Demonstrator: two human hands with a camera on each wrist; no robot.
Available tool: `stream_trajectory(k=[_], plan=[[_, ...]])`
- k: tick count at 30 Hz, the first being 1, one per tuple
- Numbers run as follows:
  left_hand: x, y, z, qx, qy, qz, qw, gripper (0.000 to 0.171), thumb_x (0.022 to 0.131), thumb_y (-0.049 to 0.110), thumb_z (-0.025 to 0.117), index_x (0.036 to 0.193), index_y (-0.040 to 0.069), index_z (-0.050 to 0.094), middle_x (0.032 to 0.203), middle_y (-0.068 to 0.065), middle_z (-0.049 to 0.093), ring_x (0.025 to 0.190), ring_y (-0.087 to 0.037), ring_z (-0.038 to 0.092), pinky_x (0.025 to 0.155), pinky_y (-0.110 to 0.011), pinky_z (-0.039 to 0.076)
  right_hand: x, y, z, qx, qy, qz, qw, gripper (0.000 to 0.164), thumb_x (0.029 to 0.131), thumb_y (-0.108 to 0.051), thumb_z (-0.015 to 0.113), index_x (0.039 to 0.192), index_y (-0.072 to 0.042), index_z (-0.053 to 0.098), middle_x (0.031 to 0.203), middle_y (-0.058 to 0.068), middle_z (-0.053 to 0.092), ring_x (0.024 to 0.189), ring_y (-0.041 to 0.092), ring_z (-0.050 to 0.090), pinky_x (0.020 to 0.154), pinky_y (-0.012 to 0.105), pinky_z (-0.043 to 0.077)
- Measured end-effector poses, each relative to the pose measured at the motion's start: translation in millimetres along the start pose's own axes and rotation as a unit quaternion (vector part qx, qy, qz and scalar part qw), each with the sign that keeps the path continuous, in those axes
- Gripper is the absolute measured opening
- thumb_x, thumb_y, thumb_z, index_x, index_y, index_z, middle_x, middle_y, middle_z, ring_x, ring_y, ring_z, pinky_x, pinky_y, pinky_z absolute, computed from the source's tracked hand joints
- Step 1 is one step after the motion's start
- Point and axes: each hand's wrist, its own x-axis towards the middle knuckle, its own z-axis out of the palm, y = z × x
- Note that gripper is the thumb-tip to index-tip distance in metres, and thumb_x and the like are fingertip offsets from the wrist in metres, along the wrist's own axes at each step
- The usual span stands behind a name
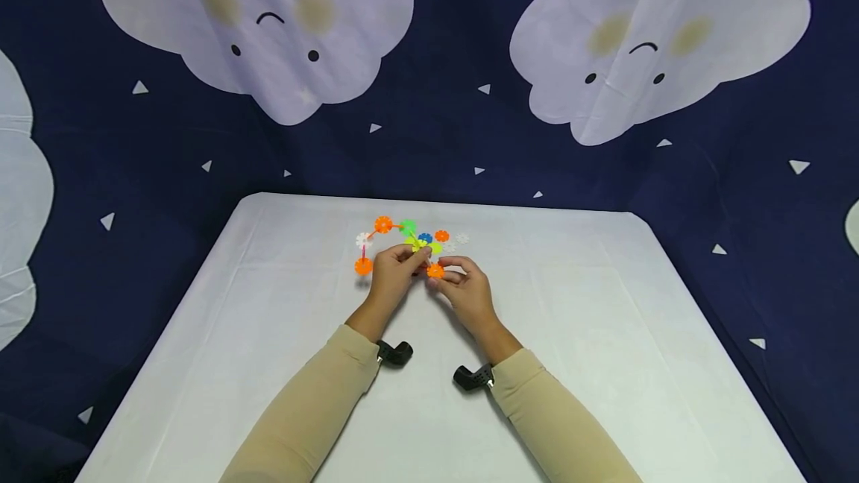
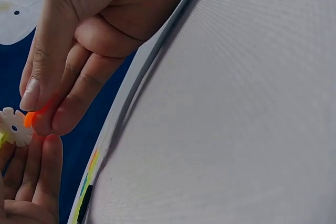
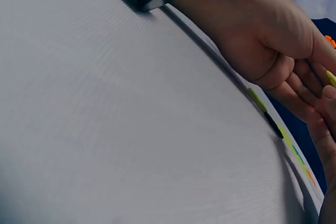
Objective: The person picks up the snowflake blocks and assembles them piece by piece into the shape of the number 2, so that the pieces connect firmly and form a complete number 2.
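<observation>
1. Orange discs [image 1: 383, 224] are numbering four in my head view: two are sitting along the left part of a joined chain [image 1: 373, 233], one is lying beyond the hands, and the near orange disc [image 1: 435, 271] is sitting between them.
2. I am also counting one green disc [image 1: 407, 227], one blue disc [image 1: 426, 238], a yellow disc [image 1: 419, 245] at the left thumb and a yellow-green disc [image 1: 436, 247] just right of it. One white disc [image 1: 364, 240] is standing in the chain; paler discs [image 1: 462, 238] are blurring into the tabletop, so I cannot tell their number.
3. My right hand [image 1: 467, 293] is pinching the near orange disc between thumb and fingers.
4. My left hand [image 1: 392, 274] is clamping thumb and fingers at the yellow disc; its fingertips are partly hiding the grip.
5. Along the white tabletop [image 1: 570, 364], the far edge is running just beyond the discs, while broad room is stretching left, right and near.
6. Two black wrist cameras [image 1: 473, 377] are pointing inward, and navy cloth [image 1: 443, 140] is hanging beyond the far edge.
</observation>
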Motion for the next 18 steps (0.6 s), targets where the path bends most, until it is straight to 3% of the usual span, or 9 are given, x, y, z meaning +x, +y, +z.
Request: stream_trajectory(k=[4, 12, 18], plan=[[0.1, 0.8, 0.9, -0.022, -0.003, -0.004, 0.9997, 0.022, 0.097, 0.016, 0.081, 0.090, -0.005, 0.076, 0.082, -0.014, 0.075, 0.071, -0.019, 0.072, 0.071, -0.035, 0.063, -0.7, 1.9, 0.2, -0.006, 0.001, -0.020, 1.000, 0.039, 0.087, 0.021, 0.075, 0.123, 0.019, 0.060, 0.109, 0.031, 0.069, 0.092, 0.021, 0.075, 0.081, 0.034, 0.062], [-0.9, 2.7, 1.5, -0.030, 0.003, -0.002, 0.9995, 0.025, 0.096, 0.019, 0.082, 0.089, -0.004, 0.076, 0.082, -0.016, 0.074, 0.071, -0.020, 0.072, 0.071, -0.037, 0.064, -0.2, 5.7, 1.1, -0.053, 0.013, -0.121, 0.991, 0.035, 0.082, 0.023, 0.079, 0.114, 0.016, 0.067, 0.115, 0.030, 0.061, 0.096, 0.051, 0.070, 0.082, 0.030, 0.061], [-1.0, 0.9, 1.8, -0.028, 0.002, -0.008, 0.9996, 0.024, 0.094, 0.018, 0.084, 0.088, -0.004, 0.076, 0.082, -0.014, 0.075, 0.071, -0.020, 0.073, 0.071, -0.037, 0.064, -0.9, 4.7, 3.5, -0.074, 0.015, -0.132, 0.988, 0.036, 0.080, 0.030, 0.074, 0.113, 0.021, 0.064, 0.115, 0.036, 0.059, 0.096, 0.057, 0.068, 0.082, 0.029, 0.061]])
